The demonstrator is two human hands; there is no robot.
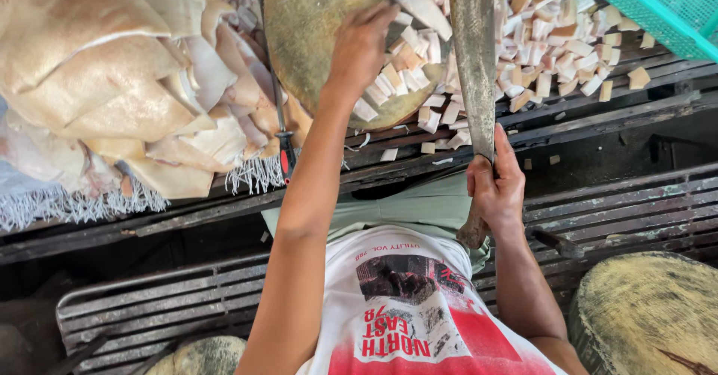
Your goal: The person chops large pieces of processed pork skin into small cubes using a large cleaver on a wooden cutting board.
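A slatted, dark wooden bench (613,210) fills the scene, weathered and littered with offcuts, with a round chopping block (314,38) set on it at about 12 o'clock from the person's chest. At 10 o'clock a heap of pale skin sheets (127,83) lies on a fringed cloth (67,203); at 1 o'clock a spread of small cut cubes (553,38) runs toward a green basket (666,8) in the top right corner. A red-handled tool (285,158) lies at the block's left edge.

The risk here is the blade meeting the fingers. The left hand (363,46) rests on the block just beside the cleaver (473,53), and a chop that drifts toward 9 o'clock, or a strip (415,1) that slides on the greasy wood, would put the fingertips under the edge. The loose cubes piled against the block could also tip the blade or spill through the slats.

The left arm reaches straight up toward 12 o'clock, elbow nearly locked, fingers curled down and pressing on the strip and the cubes beneath the palm. The right hand (493,192) is wrapped tight around the cleaver's wooden handle close to the body at 1 o'clock, thumb up along the grip, wrist cocked so the long blade points away to 12 o'clock and lies across the block's right edge, its tip out of frame.
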